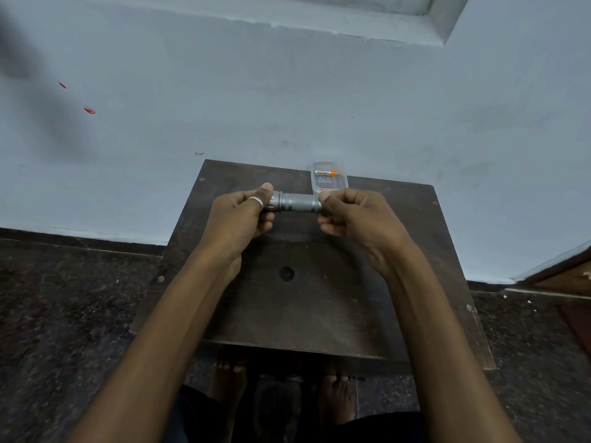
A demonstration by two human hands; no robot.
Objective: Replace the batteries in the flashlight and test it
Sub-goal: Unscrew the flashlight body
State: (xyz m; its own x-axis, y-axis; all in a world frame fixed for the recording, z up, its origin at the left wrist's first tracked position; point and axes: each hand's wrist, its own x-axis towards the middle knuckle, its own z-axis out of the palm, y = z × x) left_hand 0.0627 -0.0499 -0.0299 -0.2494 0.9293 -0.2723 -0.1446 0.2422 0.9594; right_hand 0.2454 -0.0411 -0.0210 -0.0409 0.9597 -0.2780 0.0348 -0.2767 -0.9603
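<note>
A grey metal flashlight (297, 202) lies level above the far part of a dark wooden table (307, 298), held at both ends. My left hand (241, 215), with a ring on the thumb, grips the head end. My right hand (355, 219) pinches the tail end with curled fingers. Behind the flashlight, at the table's far edge, a clear plastic box (328, 177) holds a battery with an orange end (325, 172).
The table stands against a pale blue wall (287, 91). A round dark hole (286, 274) marks the tabletop's middle. A dark speckled floor (64, 298) surrounds the table, and bare feet (281, 388) show under its near edge. A wooden door frame (563, 270) is at right.
</note>
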